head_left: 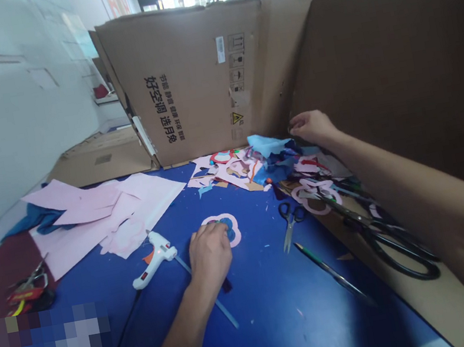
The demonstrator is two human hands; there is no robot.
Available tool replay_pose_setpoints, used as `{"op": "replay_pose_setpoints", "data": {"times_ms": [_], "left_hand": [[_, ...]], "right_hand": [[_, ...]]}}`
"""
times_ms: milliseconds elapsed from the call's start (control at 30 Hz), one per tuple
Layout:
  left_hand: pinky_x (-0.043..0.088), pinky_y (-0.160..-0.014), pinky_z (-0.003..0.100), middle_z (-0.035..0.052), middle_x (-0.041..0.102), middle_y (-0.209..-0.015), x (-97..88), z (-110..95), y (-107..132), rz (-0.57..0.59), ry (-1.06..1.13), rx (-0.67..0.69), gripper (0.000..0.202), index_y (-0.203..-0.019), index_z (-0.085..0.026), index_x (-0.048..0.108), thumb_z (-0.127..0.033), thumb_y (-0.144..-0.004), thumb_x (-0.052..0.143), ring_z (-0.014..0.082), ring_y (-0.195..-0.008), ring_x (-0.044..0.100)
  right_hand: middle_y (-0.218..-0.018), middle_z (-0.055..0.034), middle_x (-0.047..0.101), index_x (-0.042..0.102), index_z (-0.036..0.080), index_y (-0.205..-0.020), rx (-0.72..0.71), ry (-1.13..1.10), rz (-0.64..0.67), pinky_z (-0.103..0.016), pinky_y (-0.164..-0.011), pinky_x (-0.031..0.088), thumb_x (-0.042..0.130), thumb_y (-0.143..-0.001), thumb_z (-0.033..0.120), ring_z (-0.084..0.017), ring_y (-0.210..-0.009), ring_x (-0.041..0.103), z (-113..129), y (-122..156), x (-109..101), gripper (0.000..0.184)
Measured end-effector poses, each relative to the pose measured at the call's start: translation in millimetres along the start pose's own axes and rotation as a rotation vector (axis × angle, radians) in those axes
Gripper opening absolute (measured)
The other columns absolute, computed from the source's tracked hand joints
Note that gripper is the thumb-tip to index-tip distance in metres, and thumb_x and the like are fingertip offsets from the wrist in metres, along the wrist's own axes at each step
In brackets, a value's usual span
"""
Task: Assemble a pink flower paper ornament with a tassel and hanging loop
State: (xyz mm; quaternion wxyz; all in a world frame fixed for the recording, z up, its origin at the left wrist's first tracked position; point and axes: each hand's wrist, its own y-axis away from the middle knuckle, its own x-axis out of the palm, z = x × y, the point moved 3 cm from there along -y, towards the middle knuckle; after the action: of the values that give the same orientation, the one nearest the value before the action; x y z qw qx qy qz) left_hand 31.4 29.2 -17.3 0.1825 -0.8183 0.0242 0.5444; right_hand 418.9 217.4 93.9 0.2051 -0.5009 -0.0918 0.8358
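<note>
My left hand (210, 249) rests on a pink flower-shaped cutout (236, 233) on the blue table, its fingers curled and pressed on the piece. Blue material shows inside the cutout's pink outline beside my fingertips. My right hand (313, 125) is stretched to the back right, beside a heap of scraps with light blue cloth (269, 144). Its fingers are bent together; anything between them is too small to make out. Left of my left hand lies a white glue gun (155, 260) with a pale blue glue stick (227, 313) behind it.
Small scissors (289, 224), a green pen (326, 264) and large black-handled scissors (401, 251) lie to the right, near another pink flower outline (317, 197). Pink sheets (84, 202) cover the left back. Red-handled tools (29, 294) sit far left. Cardboard walls (200, 95) stand behind and right.
</note>
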Motion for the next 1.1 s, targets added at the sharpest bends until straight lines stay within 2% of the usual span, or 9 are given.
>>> {"op": "replay_pose_setpoints", "data": {"times_ms": [100, 167, 267, 367, 533, 667, 833, 967, 1100], "left_hand": [[0.052, -0.096, 0.042, 0.0047, 0.084, -0.121, -0.5, -2.6, 0.7, -0.007, -0.004, 0.013, 0.032, -0.112, -0.027, 0.081, -0.012, -0.100, 0.056, 0.0286, -0.117, 0.074], [0.053, -0.096, 0.042, 0.0047, 0.084, -0.121, -0.9, -4.0, 1.1, -0.009, -0.005, 0.014, 0.032, -0.112, -0.027, 0.082, -0.012, -0.100, 0.056, 0.0285, -0.117, 0.074], [0.053, -0.096, 0.043, 0.0048, 0.084, -0.122, -1.5, -4.7, 1.2, -0.005, -0.011, 0.002, 0.031, -0.111, -0.027, 0.082, -0.012, -0.100, 0.057, 0.0292, -0.117, 0.074], [0.053, -0.097, 0.044, 0.0052, 0.084, -0.124, -2.2, -3.7, 1.2, 0.013, -0.013, -0.008, 0.031, -0.112, -0.026, 0.082, -0.013, -0.101, 0.056, 0.0296, -0.117, 0.074], [0.052, -0.100, 0.043, 0.0047, 0.083, -0.127, -3.4, -1.9, 0.8, 0.050, -0.003, -0.017, 0.031, -0.115, -0.025, 0.080, -0.013, -0.103, 0.054, 0.0289, -0.119, 0.072], [0.052, -0.099, 0.041, 0.0054, 0.083, -0.123, -3.4, -2.8, 1.1, 0.060, -0.008, -0.025, 0.031, -0.113, -0.024, 0.080, -0.013, -0.104, 0.053, 0.0286, -0.117, 0.072], [0.052, -0.097, 0.041, 0.0059, 0.084, -0.119, -3.6, -4.3, 0.9, 0.047, 0.043, -0.026, 0.031, -0.112, -0.025, 0.081, -0.013, -0.102, 0.055, 0.0282, -0.114, 0.073], [0.053, -0.098, 0.039, 0.0061, 0.084, -0.118, -7.4, -1.7, -1.1, -0.005, 0.086, -0.033, 0.030, -0.109, -0.025, 0.082, -0.012, -0.101, 0.056, 0.0277, -0.113, 0.073], [0.053, -0.099, 0.039, 0.0068, 0.083, -0.116, -11.2, 1.8, -3.2, -0.052, 0.098, -0.046, 0.029, -0.108, -0.025, 0.081, -0.015, -0.102, 0.055, 0.0275, -0.114, 0.073]], "right_hand": [[-0.099, -0.0104, 0.084, 0.086, 0.013, -0.124, -0.113, 0.091, 0.117, -0.028, -0.081, 0.053, 0.071, -0.094, 0.014, -0.021, -0.087, 0.075, 2.5, 19.9, 23.5, 0.033], [-0.101, -0.0077, 0.085, 0.088, 0.018, -0.121, -0.234, 0.149, 0.202, -0.026, -0.083, 0.052, 0.069, -0.093, 0.014, -0.022, -0.093, 0.076, 12.1, 30.9, 46.9, 0.034], [-0.117, -0.0077, 0.083, 0.089, 0.026, -0.118, -0.369, 0.200, 0.283, -0.026, -0.088, 0.052, 0.067, -0.094, 0.015, -0.024, -0.106, 0.075, 28.4, 41.6, 82.7, 0.035], [-0.128, -0.0113, 0.079, 0.087, 0.027, -0.122, -0.439, 0.225, 0.321, -0.027, -0.085, 0.052, 0.063, -0.098, 0.018, -0.025, -0.107, 0.074, 38.6, 46.1, 109.6, 0.035], [-0.119, -0.0113, 0.079, 0.089, 0.024, -0.097, -0.475, 0.168, 0.350, -0.028, -0.080, 0.051, 0.074, -0.091, 0.017, -0.025, -0.099, 0.073, 40.6, 47.6, 129.0, 0.017], [-0.107, -0.0112, 0.079, 0.086, 0.018, -0.095, -0.384, 0.034, 0.217, -0.029, -0.078, 0.052, 0.075, -0.091, 0.020, -0.023, -0.092, 0.071, 38.2, 36.1, 116.5, 0.011], [-0.086, -0.0070, 0.075, 0.079, 0.013, -0.112, -0.187, -0.219, -0.032, -0.027, -0.064, 0.053, 0.061, -0.101, 0.031, -0.017, -0.068, 0.064, 35.6, 12.5, 68.1, 0.028], [-0.073, -0.0013, 0.068, 0.077, 0.016, -0.095, -0.017, -0.778, -0.171, -0.022, -0.056, 0.050, 0.078, -0.087, 0.027, -0.013, -0.061, 0.059, 34.5, 14.1, 27.7, 0.013], [-0.070, 0.0004, 0.065, 0.072, 0.019, -0.087, -0.004, -0.920, -0.222, -0.021, -0.052, 0.048, 0.081, -0.085, 0.026, -0.012, -0.059, 0.057, 36.1, 31.8, 3.1, 0.012]]}}
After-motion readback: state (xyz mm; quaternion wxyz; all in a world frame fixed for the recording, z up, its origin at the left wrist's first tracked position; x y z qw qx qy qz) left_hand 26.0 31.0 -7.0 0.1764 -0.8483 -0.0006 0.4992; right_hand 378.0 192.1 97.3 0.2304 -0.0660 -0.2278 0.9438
